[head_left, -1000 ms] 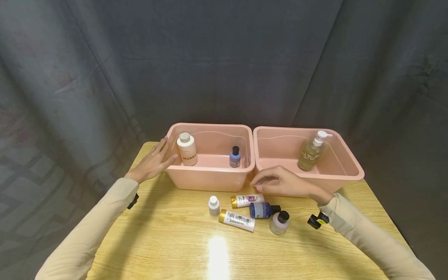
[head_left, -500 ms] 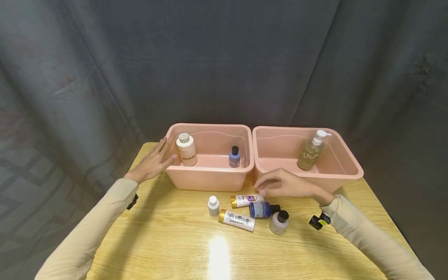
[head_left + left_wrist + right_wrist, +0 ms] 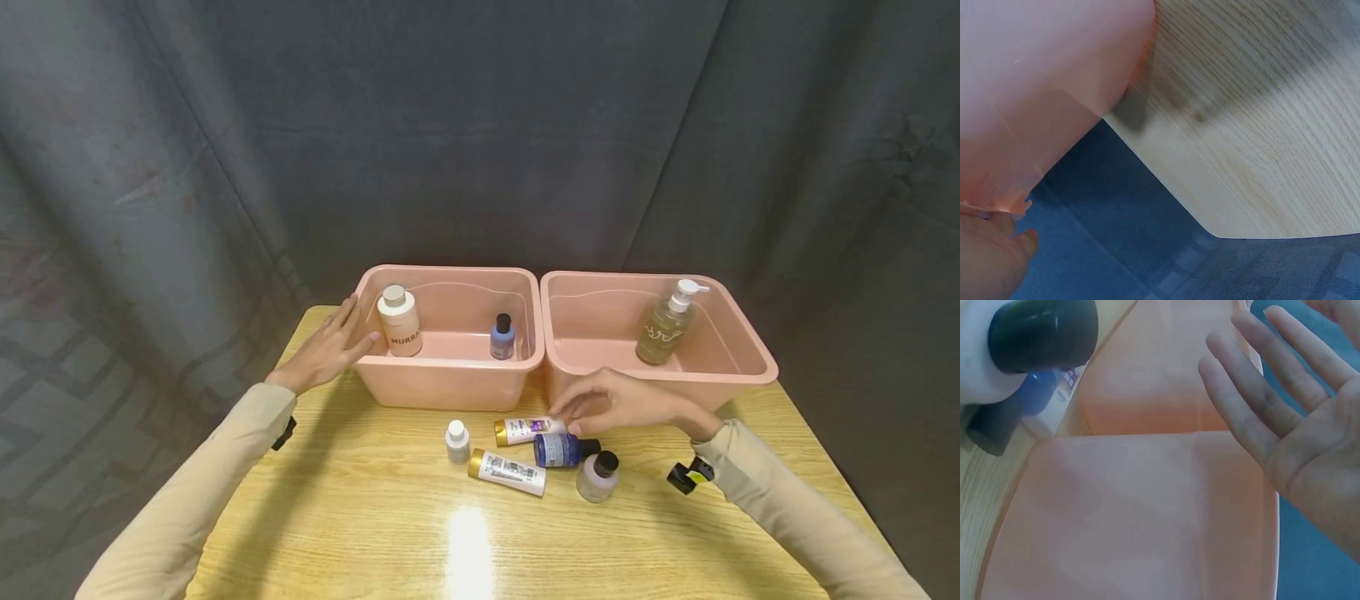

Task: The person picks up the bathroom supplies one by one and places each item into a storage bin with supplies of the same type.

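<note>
My left hand rests at the left end of the left pink bin, fingers spread along the rim and thumb over its front edge. In the left wrist view, part of the left hand shows at the bin's rim. My right hand holds nothing. It hovers in front of the right pink bin, fingertips over the end of a white tube with a gold cap. Just below lies a dark blue bottle. In the right wrist view, the right hand has its fingers extended and apart.
Nearer me are a second gold-capped tube, a small white bottle and a black-capped bottle. The left bin holds a white bottle and a small blue bottle. A pump bottle stands in the right bin.
My right hand has moved slightly down and to the right, from the bin's front wall toward the tube and dark blue bottle. The left hand has stayed on the rim.
</note>
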A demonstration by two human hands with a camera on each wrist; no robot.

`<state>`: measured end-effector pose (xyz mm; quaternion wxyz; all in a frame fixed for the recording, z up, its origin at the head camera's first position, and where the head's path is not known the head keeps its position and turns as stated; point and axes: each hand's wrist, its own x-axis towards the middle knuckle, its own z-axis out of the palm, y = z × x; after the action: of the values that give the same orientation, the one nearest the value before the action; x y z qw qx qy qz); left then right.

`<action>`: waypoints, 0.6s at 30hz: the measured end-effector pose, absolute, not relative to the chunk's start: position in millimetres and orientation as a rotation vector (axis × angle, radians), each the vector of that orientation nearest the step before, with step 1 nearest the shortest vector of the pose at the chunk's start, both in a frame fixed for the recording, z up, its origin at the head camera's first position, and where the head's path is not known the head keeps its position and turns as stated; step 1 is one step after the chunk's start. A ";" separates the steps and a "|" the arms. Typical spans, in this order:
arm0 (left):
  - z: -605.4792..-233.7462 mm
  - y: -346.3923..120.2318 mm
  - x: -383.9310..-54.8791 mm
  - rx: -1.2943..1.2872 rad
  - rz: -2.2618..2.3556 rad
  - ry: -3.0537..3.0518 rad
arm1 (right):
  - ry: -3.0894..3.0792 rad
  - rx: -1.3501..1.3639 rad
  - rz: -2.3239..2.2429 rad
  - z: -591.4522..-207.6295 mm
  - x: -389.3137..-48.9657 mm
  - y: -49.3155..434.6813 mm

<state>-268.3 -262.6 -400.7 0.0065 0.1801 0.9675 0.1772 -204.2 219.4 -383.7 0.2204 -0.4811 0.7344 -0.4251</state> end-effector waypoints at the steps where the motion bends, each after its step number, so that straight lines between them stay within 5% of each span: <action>1: -400.8 -262.8 -268.4 0.564 0.553 3.027 | 2.022 -1.339 -1.168 -384.1 -204.3 220.0; 18: -401.6 -263.1 -267.8 0.573 0.573 3.028 | 1.958 -1.379 -1.025 -388.5 -207.2 230.0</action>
<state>-267.8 -263.1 -401.6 0.0033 0.1827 0.9660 0.1828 -207.2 230.0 -388.5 0.2651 -0.5105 0.7246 -0.3795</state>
